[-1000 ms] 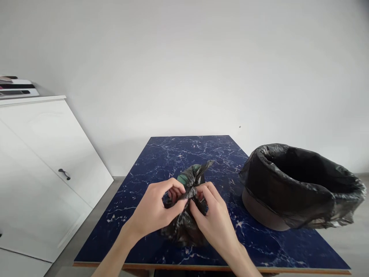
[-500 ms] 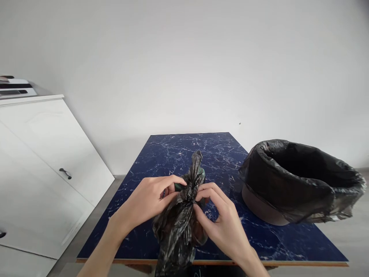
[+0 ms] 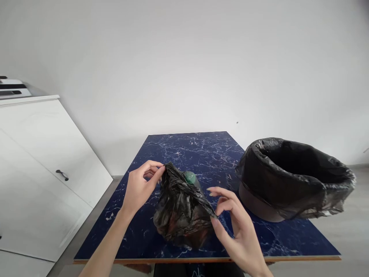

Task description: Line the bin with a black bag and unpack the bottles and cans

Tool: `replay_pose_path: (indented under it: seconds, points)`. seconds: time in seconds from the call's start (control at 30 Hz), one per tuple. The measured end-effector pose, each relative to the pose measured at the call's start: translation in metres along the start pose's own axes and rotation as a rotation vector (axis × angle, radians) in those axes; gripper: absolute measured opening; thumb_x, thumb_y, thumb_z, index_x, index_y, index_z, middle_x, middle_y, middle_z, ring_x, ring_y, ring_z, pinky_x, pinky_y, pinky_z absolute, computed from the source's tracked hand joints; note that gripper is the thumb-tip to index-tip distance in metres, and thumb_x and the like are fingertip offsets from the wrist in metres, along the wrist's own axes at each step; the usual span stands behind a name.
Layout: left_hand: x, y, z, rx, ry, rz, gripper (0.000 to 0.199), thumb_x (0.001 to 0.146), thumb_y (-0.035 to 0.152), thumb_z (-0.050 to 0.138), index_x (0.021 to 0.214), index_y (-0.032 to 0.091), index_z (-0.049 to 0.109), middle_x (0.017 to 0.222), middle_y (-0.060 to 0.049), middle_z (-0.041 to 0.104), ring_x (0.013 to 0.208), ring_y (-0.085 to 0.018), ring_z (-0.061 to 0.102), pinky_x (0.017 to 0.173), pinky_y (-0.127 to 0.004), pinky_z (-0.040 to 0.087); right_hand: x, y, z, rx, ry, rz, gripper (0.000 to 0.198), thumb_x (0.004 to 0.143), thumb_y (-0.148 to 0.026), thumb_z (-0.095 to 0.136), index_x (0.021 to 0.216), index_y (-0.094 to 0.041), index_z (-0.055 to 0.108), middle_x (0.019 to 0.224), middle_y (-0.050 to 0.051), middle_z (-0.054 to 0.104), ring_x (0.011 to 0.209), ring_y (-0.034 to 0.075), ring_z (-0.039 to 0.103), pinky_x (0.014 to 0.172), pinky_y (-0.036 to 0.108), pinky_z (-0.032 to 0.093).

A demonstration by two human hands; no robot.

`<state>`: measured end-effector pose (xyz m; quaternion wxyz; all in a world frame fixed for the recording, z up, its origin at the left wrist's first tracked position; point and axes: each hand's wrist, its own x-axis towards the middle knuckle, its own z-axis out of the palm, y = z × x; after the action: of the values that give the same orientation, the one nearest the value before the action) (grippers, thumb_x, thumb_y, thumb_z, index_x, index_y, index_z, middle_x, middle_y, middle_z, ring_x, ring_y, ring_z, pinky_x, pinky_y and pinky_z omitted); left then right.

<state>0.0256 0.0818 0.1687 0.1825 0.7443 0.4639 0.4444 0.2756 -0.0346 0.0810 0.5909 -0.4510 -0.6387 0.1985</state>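
Bag [image 3: 183,209] stretches between our left hand [image 3: 141,186] and right hand [image 3: 238,227], each pinching an edge; beneath them, blue table [image 3: 196,150]; beyond, white wall [image 3: 184,69]; leftward, cabinet [image 3: 43,165].

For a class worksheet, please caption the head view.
Left hand and right hand pinch a black bag beside a lined bin.

The bag [image 3: 184,207] and bin liner [image 3: 282,184] are black, the tabletop [image 3: 198,150] blue with white veining.

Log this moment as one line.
left hand: pinching black bag at one end | right hand: pinching its other end | lined bin: on blue table
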Motion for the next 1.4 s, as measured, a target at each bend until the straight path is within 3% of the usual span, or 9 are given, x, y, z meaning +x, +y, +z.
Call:
replay_pose_path:
  seconds: [0.17,0.3,0.57,0.67,0.87,0.97,1.1,1.2,1.4]
  points:
    - [0.007,-0.008,0.014,-0.140,0.062,-0.142,0.036,0.095,0.058,0.069,0.097,0.022,0.071,0.086,-0.004,0.073,0.078,-0.020,0.070,0.069,-0.028,0.054,-0.002,-0.005,0.000,0.105,-0.198,-0.076,0.020,0.094,-0.012,0.059,0.097,-0.029,0.048,0.135,0.007,0.066,0.132,0.029,0.055,0.102,0.045,0.051]
    - [0.019,-0.008,0.022,-0.233,0.081,-0.201,0.042,0.090,0.061,0.072,0.101,0.021,0.070,0.095,-0.007,0.075,0.095,-0.025,0.073,0.079,-0.030,0.056,0.000,-0.013,0.004,0.047,-0.324,-0.073,0.030,0.085,-0.008,0.060,0.100,-0.029,0.044,0.109,0.004,0.065,0.104,0.025,0.059,0.084,0.037,0.051]
    - [0.057,-0.021,0.039,-0.400,-0.053,-0.294,0.058,0.086,0.075,0.072,0.106,0.020,0.070,0.103,-0.011,0.079,0.094,-0.027,0.076,0.073,-0.031,0.056,0.013,-0.014,0.004,-0.213,-0.278,-0.112,0.045,0.098,-0.021,0.065,0.137,-0.033,0.046,0.105,0.002,0.061,0.092,0.020,0.065,0.079,0.031,0.055]
    - [0.057,-0.018,0.041,-0.401,-0.096,-0.309,0.059,0.089,0.074,0.068,0.115,0.021,0.067,0.110,-0.013,0.078,0.097,-0.028,0.076,0.077,-0.034,0.058,0.021,-0.013,0.004,-0.190,-0.171,-0.051,0.035,0.101,-0.027,0.064,0.133,-0.032,0.051,0.097,0.001,0.056,0.089,0.019,0.064,0.077,0.029,0.055]
    - [0.003,0.009,0.038,-0.240,0.316,-0.047,0.031,0.106,0.045,0.057,0.127,0.028,0.042,0.132,-0.011,0.057,0.123,-0.022,0.063,0.105,-0.040,0.053,0.022,-0.016,0.004,0.067,-0.024,0.183,0.021,0.104,-0.044,0.065,0.117,-0.027,0.059,0.089,-0.001,0.048,0.077,0.016,0.055,0.070,0.026,0.050]
    - [-0.019,0.020,0.036,-0.122,0.374,0.043,0.025,0.106,0.040,0.054,0.123,0.028,0.039,0.129,-0.010,0.054,0.119,-0.023,0.062,0.103,-0.043,0.052,0.021,-0.019,0.004,0.203,0.003,0.249,0.023,0.105,-0.049,0.063,0.111,-0.026,0.061,0.086,-0.001,0.050,0.072,0.015,0.051,0.066,0.025,0.048]
    - [-0.013,0.028,0.036,-0.168,0.019,-0.111,0.052,0.097,0.037,0.069,0.129,0.029,0.028,0.104,-0.002,0.063,0.092,-0.021,0.068,0.080,-0.037,0.054,0.030,-0.024,0.005,0.263,-0.016,0.264,0.026,0.105,-0.050,0.064,0.109,-0.025,0.062,0.079,-0.003,0.051,0.070,0.014,0.050,0.066,0.024,0.045]
    - [0.002,0.035,0.033,-0.366,-0.162,-0.216,0.047,0.101,0.036,0.061,0.132,0.029,0.027,0.077,0.009,0.057,0.065,-0.015,0.061,0.064,-0.030,0.050,0.040,-0.028,0.004,0.241,-0.038,0.272,0.029,0.103,-0.052,0.067,0.109,-0.024,0.060,0.073,-0.005,0.046,0.066,0.014,0.047,0.064,0.025,0.042]
    - [-0.009,0.051,0.025,-0.320,0.136,-0.089,0.024,0.108,0.031,0.052,0.128,0.030,0.038,0.077,0.006,0.055,0.070,-0.016,0.060,0.070,-0.031,0.052,0.049,-0.026,-0.002,0.262,-0.015,0.273,0.030,0.100,-0.051,0.071,0.106,-0.024,0.058,0.067,-0.008,0.041,0.062,0.013,0.039,0.059,0.024,0.037]
